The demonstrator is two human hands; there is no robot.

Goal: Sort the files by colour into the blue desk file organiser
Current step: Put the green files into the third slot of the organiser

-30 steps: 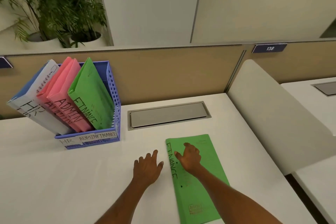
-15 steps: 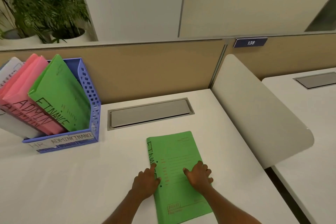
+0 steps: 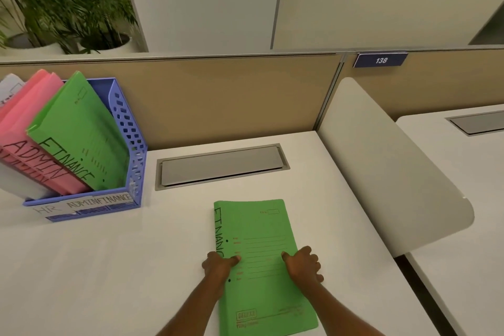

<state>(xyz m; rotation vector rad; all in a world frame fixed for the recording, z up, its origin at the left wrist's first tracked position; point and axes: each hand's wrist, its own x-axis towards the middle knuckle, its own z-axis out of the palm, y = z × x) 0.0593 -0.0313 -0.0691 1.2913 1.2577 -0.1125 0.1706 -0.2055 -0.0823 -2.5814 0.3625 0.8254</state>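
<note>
A green file [image 3: 259, 232] marked FINANCE lies flat on the white desk in front of me. My left hand [image 3: 219, 267] grips its left edge with the thumb on top. At the opposite edge my right hand [image 3: 302, 264] holds it the same way, fingers curled over the side. The blue desk file organiser [image 3: 133, 144] stands at the far left. Leaning in it are another green FINANCE file [image 3: 79, 133], pink ADMIN files [image 3: 30, 128] and a white file [image 3: 11, 84], partly cut off by the frame.
A grey cable hatch [image 3: 222, 165] is set into the desk behind the file. A white curved divider [image 3: 381, 166] bounds the desk on the right, with a neighbouring desk [image 3: 463, 185] beyond. A tan partition [image 3: 218, 95] runs along the back, with potted plants [image 3: 68, 0] behind.
My left hand moved off the desk onto the file's left edge. My right hand slid from the file's middle to its right edge. Both now grip it.
</note>
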